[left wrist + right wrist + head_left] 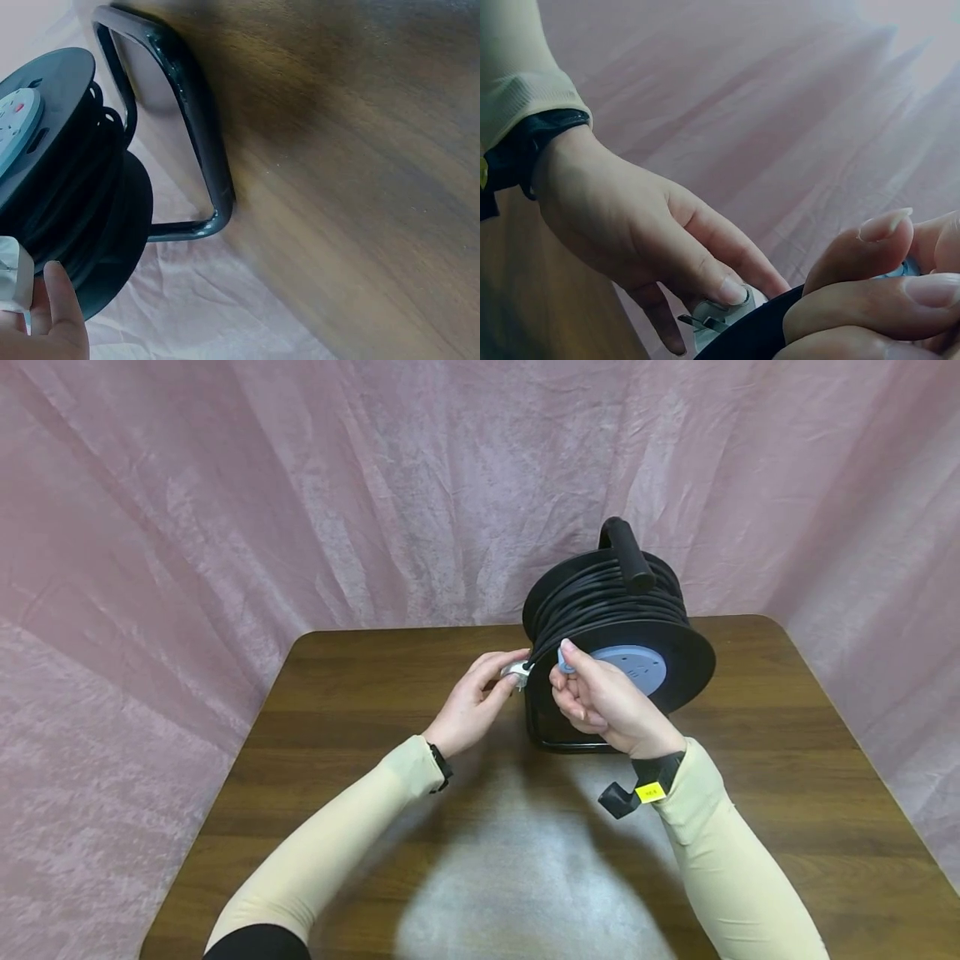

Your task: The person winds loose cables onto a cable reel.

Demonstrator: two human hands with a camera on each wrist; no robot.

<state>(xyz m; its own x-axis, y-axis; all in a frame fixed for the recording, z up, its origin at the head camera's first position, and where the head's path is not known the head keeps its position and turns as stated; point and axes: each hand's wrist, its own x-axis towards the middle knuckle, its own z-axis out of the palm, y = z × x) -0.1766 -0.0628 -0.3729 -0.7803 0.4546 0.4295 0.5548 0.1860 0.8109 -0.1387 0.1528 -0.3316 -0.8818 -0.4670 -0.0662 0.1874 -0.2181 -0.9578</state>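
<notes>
A black cable reel [622,602] wound with black cable stands on the table. Its side carries a light blue socket panel [637,667]. My left hand [472,702] pinches the white plug [517,672] at the cable's end, beside the reel's left rim. Metal pins of that plug [705,322] show in the right wrist view. In front of the reel's side, my right hand [607,702] pinches a small blue knob [565,662] between thumb and curled fingers; most of the knob is hidden. The left wrist view shows the plug [13,274] near the wound cable.
The reel rests on a black tubular frame [202,142] with a black handle [633,560] on top. Beneath lies a brown wooden table [337,693] with rounded far corners. Pink curtains [420,485] hang behind and at both sides.
</notes>
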